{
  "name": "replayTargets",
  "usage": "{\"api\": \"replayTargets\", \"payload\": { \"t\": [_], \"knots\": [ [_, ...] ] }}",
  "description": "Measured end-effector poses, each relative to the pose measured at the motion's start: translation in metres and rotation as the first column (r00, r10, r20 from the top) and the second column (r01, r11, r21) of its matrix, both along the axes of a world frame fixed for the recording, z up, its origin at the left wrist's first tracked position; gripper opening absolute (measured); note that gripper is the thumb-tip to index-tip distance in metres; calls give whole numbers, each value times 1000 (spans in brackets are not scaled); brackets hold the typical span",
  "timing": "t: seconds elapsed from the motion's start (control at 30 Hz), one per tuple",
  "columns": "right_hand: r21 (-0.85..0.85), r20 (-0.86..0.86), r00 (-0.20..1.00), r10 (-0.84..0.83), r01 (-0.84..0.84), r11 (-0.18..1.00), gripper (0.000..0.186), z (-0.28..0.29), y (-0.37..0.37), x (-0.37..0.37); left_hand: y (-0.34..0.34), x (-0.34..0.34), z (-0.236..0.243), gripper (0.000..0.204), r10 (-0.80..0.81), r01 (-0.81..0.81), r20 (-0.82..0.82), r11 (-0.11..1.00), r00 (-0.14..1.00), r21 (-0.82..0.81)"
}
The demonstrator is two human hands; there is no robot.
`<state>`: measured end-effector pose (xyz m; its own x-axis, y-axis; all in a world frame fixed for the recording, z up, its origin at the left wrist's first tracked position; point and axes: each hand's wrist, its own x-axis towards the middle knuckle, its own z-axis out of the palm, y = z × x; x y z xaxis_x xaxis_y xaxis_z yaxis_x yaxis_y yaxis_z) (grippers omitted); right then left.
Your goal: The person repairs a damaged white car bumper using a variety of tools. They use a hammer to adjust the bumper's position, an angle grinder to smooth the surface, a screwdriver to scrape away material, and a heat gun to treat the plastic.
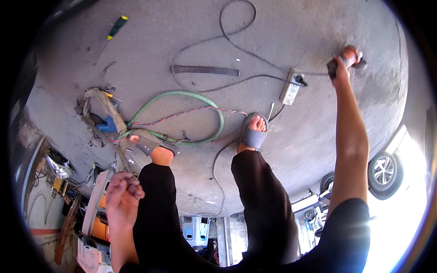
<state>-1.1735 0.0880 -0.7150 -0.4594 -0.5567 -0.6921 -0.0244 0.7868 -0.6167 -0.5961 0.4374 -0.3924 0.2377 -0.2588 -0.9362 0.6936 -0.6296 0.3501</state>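
Observation:
My right hand [340,73] is stretched far out to the right, its fingers wrapped round an orange and dark angle grinder [349,55] just over the floor. A dark cord [314,73] runs left from the grinder. My left hand [124,193] is raised beside my left thigh with its fingers curled in, and nothing shows in it. Left of the grinder lies a white power strip [291,88] with a black plug in it. A flat dark metal bar [207,70] rests on the concrete in the middle.
A green hose [221,118] and a twisted red-blue wire [177,117] loop between my sandalled feet. At far left lies a green-yellow screwdriver [117,27]. A grey cloth strip [107,107] and a blue tool [107,124] are near my left foot. A car wheel [383,170] stands at right.

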Motion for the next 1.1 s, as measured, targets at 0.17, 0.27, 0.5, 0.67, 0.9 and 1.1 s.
{"api": "replayTargets", "payload": {
  "t": [0.17,0.27,0.5,0.67,0.9,1.1],
  "knots": [
    [-24,505,852,141,-149,989,35,172,105,58,-17,-56,49,25,-288,315,176,938,941,-149],
    [-47,631,681,371,-444,895,74,280,170,171,-35,-85,127,55,-705,819,429,541,565,-189],
    [-310,951,-182,251,-597,740,98,468,226,393,-25,-43,239,117,-587,661,306,633,749,-403],
    [-833,404,-464,788,-543,107,99,536,178,488,17,10,276,75,-398,640,570,700,719,-317],
    [-499,794,251,554,-251,829,75,583,191,575,5,96,270,67,-351,730,768,650,535,-211],
    [-595,673,217,707,-409,692,61,587,189,644,13,188,244,81,-530,775,566,407,632,-484]
  ]
}}
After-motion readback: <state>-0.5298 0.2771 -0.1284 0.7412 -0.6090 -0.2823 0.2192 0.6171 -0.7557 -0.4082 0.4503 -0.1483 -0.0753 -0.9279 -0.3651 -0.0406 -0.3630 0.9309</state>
